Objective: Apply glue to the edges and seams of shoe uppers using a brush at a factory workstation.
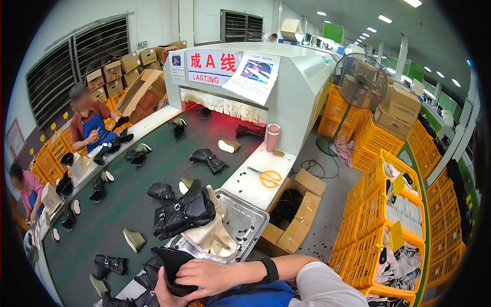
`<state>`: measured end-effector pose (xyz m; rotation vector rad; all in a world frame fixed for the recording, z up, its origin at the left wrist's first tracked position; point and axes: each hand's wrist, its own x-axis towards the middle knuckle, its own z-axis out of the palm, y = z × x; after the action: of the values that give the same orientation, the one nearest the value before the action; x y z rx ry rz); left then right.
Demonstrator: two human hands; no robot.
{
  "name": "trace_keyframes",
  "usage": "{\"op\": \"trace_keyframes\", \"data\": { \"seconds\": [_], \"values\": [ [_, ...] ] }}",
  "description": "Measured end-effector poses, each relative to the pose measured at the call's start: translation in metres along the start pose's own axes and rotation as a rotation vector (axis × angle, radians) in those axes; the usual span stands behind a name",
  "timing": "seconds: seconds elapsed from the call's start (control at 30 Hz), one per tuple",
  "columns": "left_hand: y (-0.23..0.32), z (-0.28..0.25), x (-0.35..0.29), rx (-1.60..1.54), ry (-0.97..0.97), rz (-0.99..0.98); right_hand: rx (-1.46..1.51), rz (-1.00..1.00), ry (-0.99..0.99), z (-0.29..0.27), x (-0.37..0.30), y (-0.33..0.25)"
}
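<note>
both hands grip a black boot over the conveyor belt.

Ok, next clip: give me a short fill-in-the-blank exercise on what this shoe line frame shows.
1. Both hands, the right hand and the left hand, grip a boot upper coloured ____.
2. The scissors on the white ledge have handles coloured ____.
3. A black buckled boot sits on a last standing in a tray made of ____.
4. The stacked crates on the person's right are coloured ____.

Missing words: black; yellow; metal; yellow
</note>
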<state>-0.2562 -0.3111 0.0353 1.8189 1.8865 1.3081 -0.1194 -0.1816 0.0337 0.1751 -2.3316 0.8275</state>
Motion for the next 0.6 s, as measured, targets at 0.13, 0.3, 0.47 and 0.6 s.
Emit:
{"op": "trace_keyframes", "data": {
  "seconds": [0.13, 0.3, 0.47, 0.6],
  "values": [
    [0.007, -0.003, 0.006, -0.169, 0.031, -0.223, -0.029, -0.064, -0.049, 0.002, -0.006, 0.008],
    [0.017, -0.005, 0.017, -0.194, 0.058, -0.030, -0.041, -0.039, -0.025, 0.002, -0.006, 0.008],
    [-0.007, 0.015, 0.001, -0.641, 0.068, -0.147, -0.061, -0.086, -0.034, -0.006, -0.021, -0.003],
    [-0.038, 0.004, -0.007, -0.480, 0.179, -0.314, -0.007, 0.131, 0.135, -0.028, -0.026, 0.012]
  ]
}}
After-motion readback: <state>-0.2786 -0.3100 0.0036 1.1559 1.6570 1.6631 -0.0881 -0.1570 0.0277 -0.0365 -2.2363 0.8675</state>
